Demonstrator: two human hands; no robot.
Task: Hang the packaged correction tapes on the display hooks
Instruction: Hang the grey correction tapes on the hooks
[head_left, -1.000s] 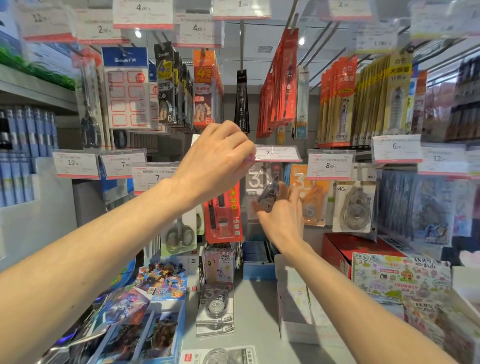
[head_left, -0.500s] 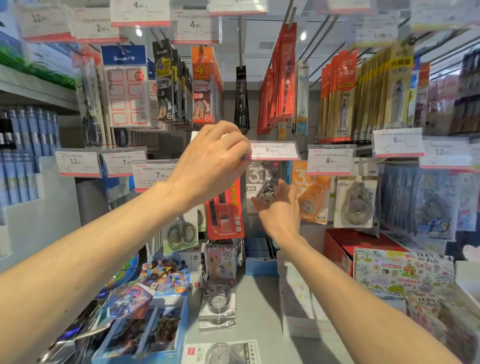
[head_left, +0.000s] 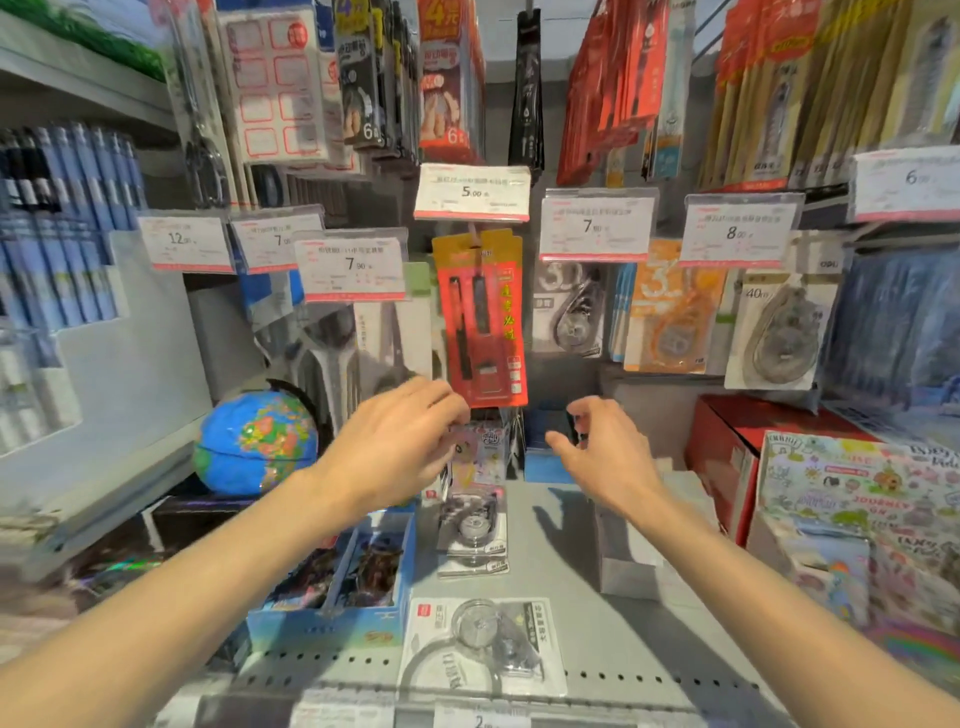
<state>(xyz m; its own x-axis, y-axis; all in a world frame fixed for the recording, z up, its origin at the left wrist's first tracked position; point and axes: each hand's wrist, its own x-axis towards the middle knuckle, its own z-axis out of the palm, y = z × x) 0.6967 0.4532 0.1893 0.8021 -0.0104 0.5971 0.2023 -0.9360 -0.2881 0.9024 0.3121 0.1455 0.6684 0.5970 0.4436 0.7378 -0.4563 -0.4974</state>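
Your left hand (head_left: 395, 447) hangs empty, fingers loosely curled; two correction tape packs (head_left: 472, 535) lie on the shelf (head_left: 613, 639) below it, another near pack (head_left: 485, 647) too, all unhung; your right hand (head_left: 605, 452) is empty, one pack (head_left: 571, 312) already hooked far above

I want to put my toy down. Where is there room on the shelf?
Bare grey shelf lies between the stacked correction tapes and the white box. The left is crowded with the globe and blue card box.
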